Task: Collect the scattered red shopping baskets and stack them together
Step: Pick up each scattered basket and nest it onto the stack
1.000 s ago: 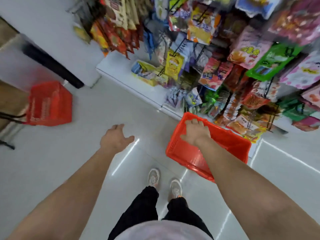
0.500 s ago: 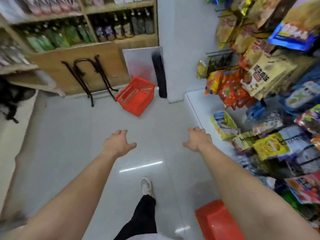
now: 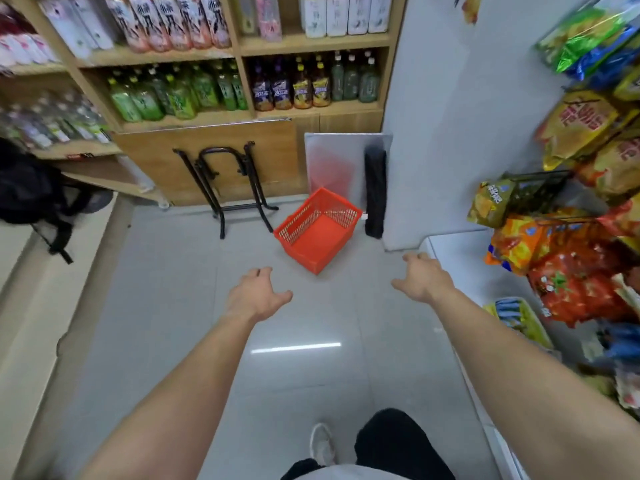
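Note:
One red shopping basket sits empty on the grey tiled floor at the far end of the aisle, turned at an angle, its mouth facing up. My left hand reaches forward, palm down, fingers loosely spread and holding nothing, a short way in front of the basket. My right hand is also stretched out and empty, to the right of the basket and near the white shelf base. Neither hand touches the basket.
A folded wooden table with black legs leans on the drinks shelf behind the basket. A grey board and a black bag stand by the white pillar. Snack packets hang on the right. A black backpack lies at left.
My right hand let go of a red basket, which dropped out of view behind me. The view swung to the far basket, which now looms larger and nearer both outstretched hands.

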Demonstrator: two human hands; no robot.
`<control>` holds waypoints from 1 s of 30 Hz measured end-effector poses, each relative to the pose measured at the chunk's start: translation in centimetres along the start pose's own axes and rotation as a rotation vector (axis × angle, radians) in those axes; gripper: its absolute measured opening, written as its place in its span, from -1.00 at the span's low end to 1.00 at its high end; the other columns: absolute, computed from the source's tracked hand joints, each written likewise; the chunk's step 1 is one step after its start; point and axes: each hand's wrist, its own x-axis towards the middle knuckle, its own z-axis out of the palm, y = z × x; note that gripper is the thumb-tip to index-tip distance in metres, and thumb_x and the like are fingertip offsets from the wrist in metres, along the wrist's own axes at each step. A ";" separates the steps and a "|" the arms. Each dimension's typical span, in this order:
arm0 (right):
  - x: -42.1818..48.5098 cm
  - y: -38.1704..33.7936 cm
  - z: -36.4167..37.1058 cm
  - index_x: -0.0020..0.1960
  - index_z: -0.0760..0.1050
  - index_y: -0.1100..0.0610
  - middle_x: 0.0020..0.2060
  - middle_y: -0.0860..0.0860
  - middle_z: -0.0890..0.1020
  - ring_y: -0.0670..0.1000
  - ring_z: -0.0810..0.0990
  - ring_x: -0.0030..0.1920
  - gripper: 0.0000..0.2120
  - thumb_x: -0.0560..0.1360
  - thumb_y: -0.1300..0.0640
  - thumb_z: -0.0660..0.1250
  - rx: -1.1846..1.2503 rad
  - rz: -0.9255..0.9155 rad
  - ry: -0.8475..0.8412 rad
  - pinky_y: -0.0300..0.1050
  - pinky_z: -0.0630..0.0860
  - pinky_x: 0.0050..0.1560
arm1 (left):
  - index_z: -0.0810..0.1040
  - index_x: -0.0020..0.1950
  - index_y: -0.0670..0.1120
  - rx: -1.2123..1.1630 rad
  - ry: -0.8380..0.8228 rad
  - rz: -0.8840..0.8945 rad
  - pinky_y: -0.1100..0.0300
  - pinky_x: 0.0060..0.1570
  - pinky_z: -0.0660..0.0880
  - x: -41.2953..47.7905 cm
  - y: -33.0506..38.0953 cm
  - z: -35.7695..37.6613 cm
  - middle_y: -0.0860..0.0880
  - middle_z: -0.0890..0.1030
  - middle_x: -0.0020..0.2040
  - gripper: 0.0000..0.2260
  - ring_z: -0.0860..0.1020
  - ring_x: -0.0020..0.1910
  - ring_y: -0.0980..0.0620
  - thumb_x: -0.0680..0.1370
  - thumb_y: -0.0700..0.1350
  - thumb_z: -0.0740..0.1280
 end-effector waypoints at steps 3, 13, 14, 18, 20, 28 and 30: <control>5.3 -0.9 -1.7 0.47 0.28 0.09 0.40 0.14 0.36 0.22 0.33 0.39 -0.33 0.47 -0.16 0.35 -0.006 0.012 -0.018 0.10 0.42 0.25 | 0.25 0.56 -0.02 -0.004 -0.008 0.004 -0.02 0.28 0.42 5.3 1.5 -1.4 -0.09 0.36 0.49 -0.19 0.40 0.41 -0.14 0.41 0.35 0.30; 28.1 -3.4 -7.4 0.45 0.29 0.14 0.36 0.17 0.38 0.23 0.36 0.34 -0.35 0.47 -0.12 0.34 -0.042 -0.064 -0.110 0.08 0.43 0.24 | 0.19 0.59 0.01 -0.099 -0.052 -0.164 -0.07 0.33 0.38 23.9 6.9 -4.4 -0.06 0.28 0.55 -0.20 0.33 0.47 -0.12 0.45 0.34 0.30; 30.2 -3.9 -8.0 0.45 0.29 0.14 0.35 0.16 0.39 0.23 0.37 0.33 -0.35 0.46 -0.12 0.34 -0.052 -0.079 -0.118 0.09 0.43 0.22 | 0.19 0.59 0.01 -0.116 -0.054 -0.191 -0.08 0.33 0.38 25.3 7.2 -4.5 -0.06 0.28 0.54 -0.20 0.34 0.46 -0.12 0.45 0.34 0.30; 38.6 -6.5 -10.5 0.48 0.26 0.10 0.35 0.13 0.39 0.22 0.37 0.33 -0.31 0.44 -0.12 0.35 -0.094 -0.128 -0.149 0.11 0.44 0.21 | 0.16 0.60 -0.02 -0.235 -0.093 -0.264 -0.09 0.38 0.34 30.8 7.6 -4.6 -0.10 0.27 0.55 -0.18 0.30 0.49 -0.14 0.46 0.32 0.33; 42.4 -8.0 -10.9 0.49 0.23 0.10 0.33 0.15 0.40 0.23 0.38 0.32 -0.28 0.43 -0.11 0.35 -0.107 -0.151 -0.177 0.12 0.45 0.21 | 0.15 0.61 -0.04 -0.289 -0.112 -0.309 -0.10 0.40 0.33 33.0 7.3 -4.0 -0.11 0.27 0.55 -0.16 0.29 0.49 -0.15 0.46 0.31 0.35; 56.9 -12.8 -7.9 0.42 0.29 0.10 0.25 0.17 0.36 0.29 0.45 0.23 -0.30 0.39 -0.18 0.38 -0.044 -0.215 -0.206 0.16 0.45 0.22 | 0.15 0.61 -0.05 -0.450 -0.155 -0.455 -0.10 0.38 0.35 44.0 4.4 0.3 -0.11 0.27 0.55 -0.19 0.32 0.48 -0.14 0.49 0.29 0.35; 60.7 -13.2 -5.9 0.42 0.31 0.11 0.24 0.17 0.37 0.28 0.48 0.19 -0.31 0.41 -0.17 0.39 -0.036 -0.219 -0.206 0.16 0.47 0.20 | 0.13 0.61 -0.06 -0.481 -0.160 -0.503 -0.10 0.39 0.34 47.1 3.5 2.4 -0.12 0.26 0.56 -0.19 0.30 0.50 -0.14 0.50 0.27 0.35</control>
